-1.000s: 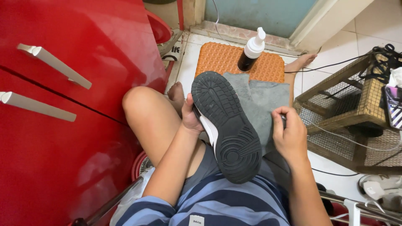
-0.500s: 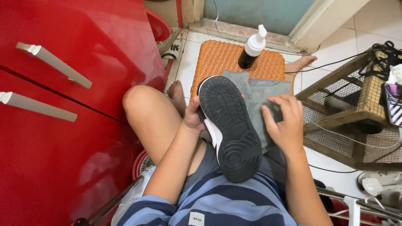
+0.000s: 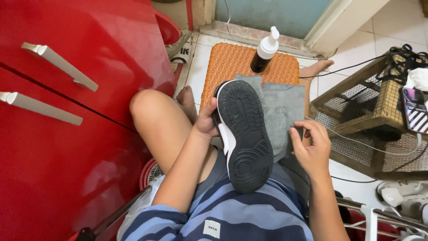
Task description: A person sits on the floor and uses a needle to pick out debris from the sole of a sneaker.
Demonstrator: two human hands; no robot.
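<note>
I sit with a sneaker (image 3: 246, 134) turned sole-up on my lap; its sole is black and its side is white. My left hand (image 3: 207, 120) grips the shoe's left edge near the toe. A grey cloth (image 3: 281, 111) lies under and to the right of the shoe. My right hand (image 3: 312, 147) pinches the cloth's lower right edge with its fingertips. A dark pump bottle (image 3: 264, 54) with a white top stands on an orange mat (image 3: 232, 67) beyond the shoe.
A red cabinet (image 3: 67, 125) with pale handles fills the left side. A wire and wood cage (image 3: 374, 116) stands at right, with black cables and a phone (image 3: 414, 109) on it. My bare knee (image 3: 151, 111) is raised at left. A metal rack (image 3: 379, 218) is at lower right.
My right hand slid down from the middle of the cloth to its lower right edge and now pinches it. The shoe stays held by my left hand.
</note>
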